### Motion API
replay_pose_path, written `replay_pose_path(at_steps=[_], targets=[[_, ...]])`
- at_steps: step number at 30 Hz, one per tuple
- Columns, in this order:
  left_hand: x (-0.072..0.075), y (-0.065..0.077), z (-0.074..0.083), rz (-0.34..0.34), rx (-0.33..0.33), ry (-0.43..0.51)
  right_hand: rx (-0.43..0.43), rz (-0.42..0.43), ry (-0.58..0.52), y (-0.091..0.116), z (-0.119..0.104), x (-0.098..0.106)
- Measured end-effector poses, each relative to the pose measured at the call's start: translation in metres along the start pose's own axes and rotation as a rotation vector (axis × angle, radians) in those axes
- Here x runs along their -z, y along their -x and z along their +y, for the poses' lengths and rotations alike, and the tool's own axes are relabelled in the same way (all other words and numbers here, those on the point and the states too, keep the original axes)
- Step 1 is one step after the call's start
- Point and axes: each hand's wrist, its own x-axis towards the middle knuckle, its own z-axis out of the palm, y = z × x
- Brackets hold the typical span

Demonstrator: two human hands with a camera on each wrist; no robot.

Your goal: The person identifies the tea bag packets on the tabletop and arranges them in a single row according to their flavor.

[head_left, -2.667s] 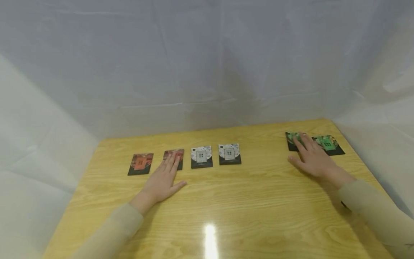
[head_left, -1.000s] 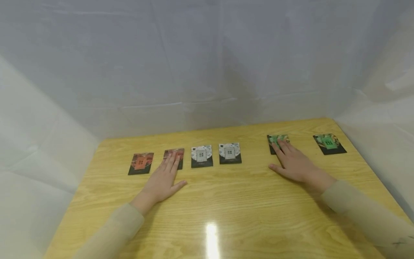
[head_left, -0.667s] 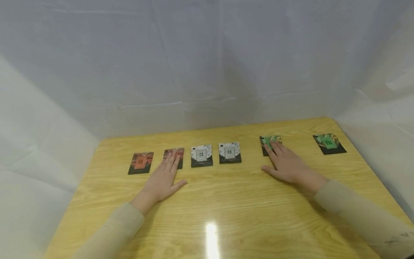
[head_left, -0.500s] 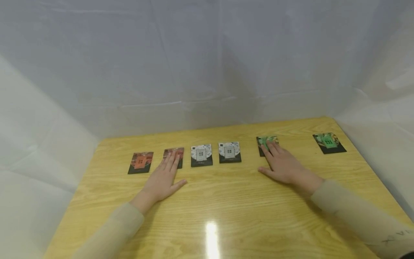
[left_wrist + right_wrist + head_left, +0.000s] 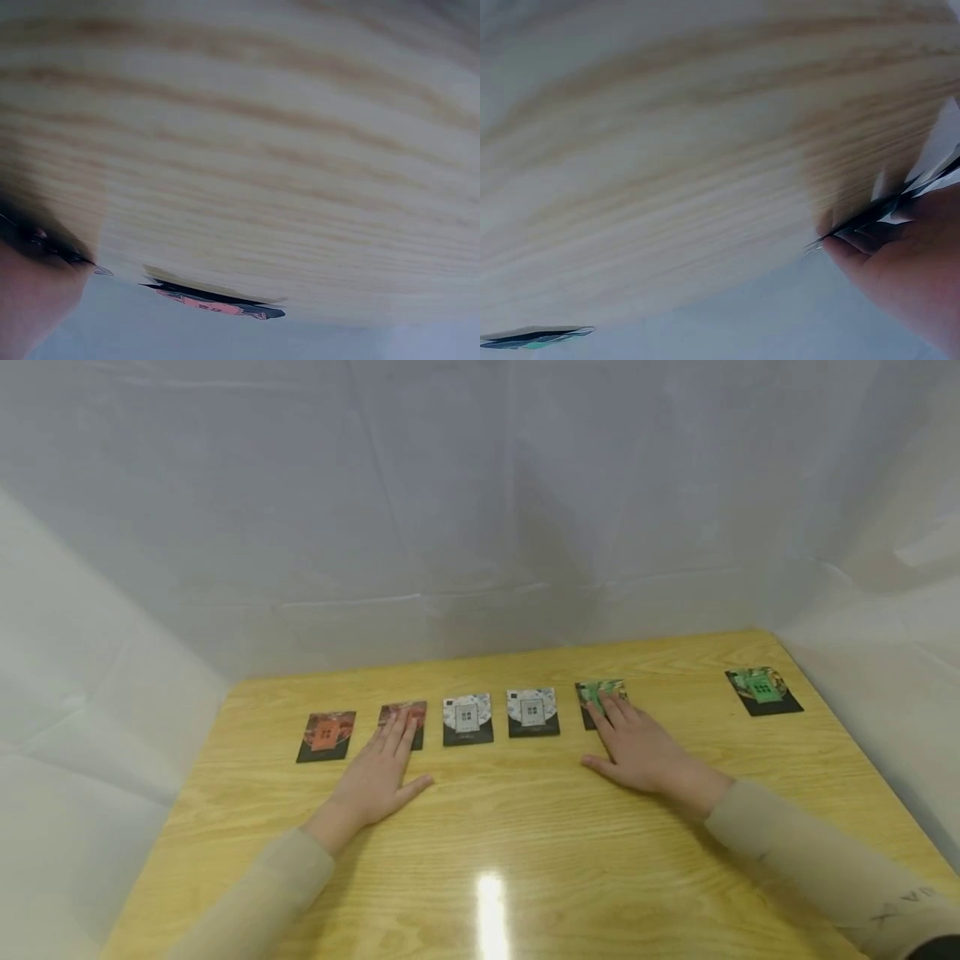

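Note:
In the head view several flat black packets with coloured labels lie in a row on the wooden table. My left hand [image 5: 375,778] rests its straight fingers on the inner red packet [image 5: 393,713] and covers part of it. The other red packet [image 5: 326,737] lies just left of it. My right hand [image 5: 643,748], fingers extended, presses on the inner green packet [image 5: 588,697], right of the white packets. Farther right lies the outer green packet [image 5: 763,691]. The left wrist view shows a hand edge [image 5: 37,304]; in the right wrist view the right hand [image 5: 911,262] touches a dark packet edge.
Two white-labelled packets, a left one [image 5: 467,720] and a right one [image 5: 532,712], lie between my hands. The wooden table [image 5: 480,827] ends at a back edge before a pale sheet [image 5: 480,527] hanging behind and at both sides.
My right hand has slid the inner green packet leftward, away from the outer green one and close to the white packets. My left hand has stayed on the inner red packet.

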Motion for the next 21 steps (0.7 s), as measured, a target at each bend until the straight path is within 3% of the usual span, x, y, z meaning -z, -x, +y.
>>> replay_pose_path(at_steps=[21], targets=[[0.0, 0.0, 0.001, 0.015, -0.004, -0.001, -0.015, -0.009, 0.02, 0.002, -0.019, 0.004]])
